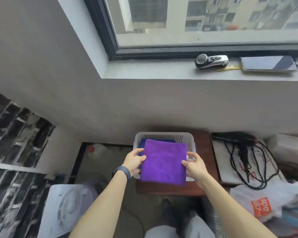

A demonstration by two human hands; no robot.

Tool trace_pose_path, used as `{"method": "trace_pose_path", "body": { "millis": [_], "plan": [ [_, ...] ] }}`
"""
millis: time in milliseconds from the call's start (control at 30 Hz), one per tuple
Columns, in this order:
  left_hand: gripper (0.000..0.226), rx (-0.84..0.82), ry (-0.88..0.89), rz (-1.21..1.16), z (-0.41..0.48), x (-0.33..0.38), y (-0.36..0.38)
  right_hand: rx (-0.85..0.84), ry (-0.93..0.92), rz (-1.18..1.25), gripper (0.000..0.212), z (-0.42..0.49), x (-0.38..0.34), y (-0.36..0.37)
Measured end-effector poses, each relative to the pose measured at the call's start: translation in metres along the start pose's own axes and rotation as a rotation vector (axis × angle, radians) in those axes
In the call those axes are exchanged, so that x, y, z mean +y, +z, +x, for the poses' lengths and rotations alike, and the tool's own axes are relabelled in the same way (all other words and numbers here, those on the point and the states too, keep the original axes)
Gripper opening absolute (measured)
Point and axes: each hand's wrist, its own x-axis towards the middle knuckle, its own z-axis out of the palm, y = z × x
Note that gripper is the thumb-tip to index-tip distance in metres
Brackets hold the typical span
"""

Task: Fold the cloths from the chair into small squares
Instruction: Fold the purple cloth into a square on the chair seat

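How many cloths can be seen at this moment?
2. A folded purple cloth is held by the left hand and right hand over the white basket; a blue cloth lies in the basket beneath it. Others may be hidden underneath.

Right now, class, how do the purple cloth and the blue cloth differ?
The purple cloth is held at its sides by the left hand and right hand; the blue cloth lies in the white basket. The purple cloth shows whole; the blue cloth is mostly hidden beneath it. Both look folded flat.
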Motion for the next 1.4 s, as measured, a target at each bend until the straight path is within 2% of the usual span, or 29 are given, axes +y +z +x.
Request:
{"method": "trace_pose_path", "body": {
  "millis": [300, 433, 533, 633, 700, 800, 867, 1067, 1400],
  "plan": [
    [0.033, 0.084, -0.057, 0.013, 0.08, 0.011, -0.006, -0.014, 0.014, -0.039, 0.033, 0.066, -0.013, 0.026],
    [0.034, 0.11, -0.074, 0.149, 0.101, 0.001, -0.007, -0.047, 0.078, -0.05, 0.032, 0.081, -0.006, 0.031],
    [0.039, 0.143, -0.015, 0.348, 0.102, 0.002, -0.005, -0.044, 0.074, -0.076, 0.035, 0.086, -0.002, 0.033],
    [0.045, 0.272, 0.118, 0.728, 0.088, 0.003, 0.008, -0.009, -0.056, -0.245, 0.048, 0.078, 0.0, 0.033],
    [0.056, 0.4, 0.337, 1.039, 0.072, -0.005, 0.018, 0.109, -0.254, -0.465, 0.053, 0.067, 0.006, 0.034],
    [0.061, 0.352, 0.64, 1.29, 0.068, -0.02, 0.028, 0.203, -0.586, -0.8, 0.051, 0.056, 0.017, 0.042],
    [0.06, 0.293, 0.699, 1.353, 0.078, -0.029, 0.03, 0.175, -0.669, -0.912, 0.054, 0.061, 0.023, 0.05],
    [0.07, 0.275, 0.515, 1.443, 0.107, -0.056, 0.011, -0.006, -0.658, -1.253, 0.066, 0.096, 0.038, 0.065],
    [0.077, 0.333, 0.529, 1.493, 0.141, -0.067, 0.023, -0.031, -0.587, -1.304, 0.065, 0.128, 0.052, 0.069]
  ]
}}
